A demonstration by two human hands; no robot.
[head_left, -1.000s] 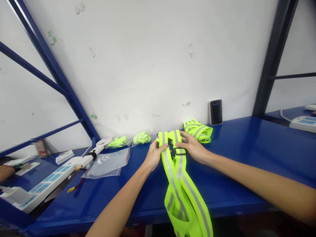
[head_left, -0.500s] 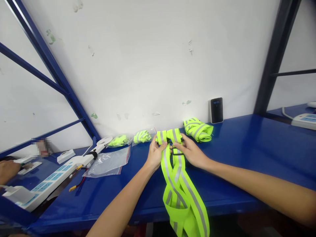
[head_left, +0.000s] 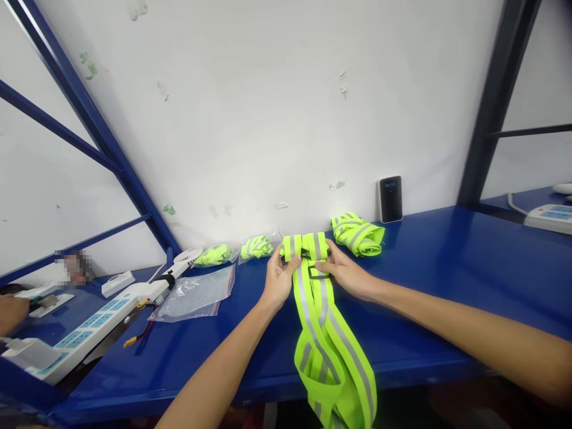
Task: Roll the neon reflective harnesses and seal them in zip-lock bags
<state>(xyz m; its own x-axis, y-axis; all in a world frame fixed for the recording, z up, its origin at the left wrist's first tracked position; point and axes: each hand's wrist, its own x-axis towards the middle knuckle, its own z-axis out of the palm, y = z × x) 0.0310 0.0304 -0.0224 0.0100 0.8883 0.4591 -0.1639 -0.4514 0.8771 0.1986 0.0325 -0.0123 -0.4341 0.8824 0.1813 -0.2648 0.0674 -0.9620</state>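
Compared with a second ago, the black buckle (head_left: 319,277) sits a little farther left under the right thumb and the turned-over strap tops show as two flatter, squarer folds, so the change reads as a small straightening of the upper end, with the grip itself kept. The left hand (head_left: 277,277) pinches the left fold, thumb in front and fingers behind; the right hand (head_left: 351,273) pinches the right fold likewise. Between them the reflective strap harness (head_left: 328,348), neon-yellow woven webbing with a smooth grey centre stripe, is held up over the middle of the blue table (head_left: 438,280), its slack loops hanging down past the front edge. From the left edge of the table, a hard white plastic power strip (head_left: 89,330) with pale blue socket panels runs obliquely back; next lies a flat, crinkled clear zip bag (head_left: 196,295). Along the back edge sit two lumpy bagged bundles (head_left: 215,255) (head_left: 257,246) of the same webbing, then, behind the right hand, a loosely rolled bundle (head_left: 360,234), unbagged, and a glossy black-fronted rectangular clock (head_left: 391,199), upright against the wall.
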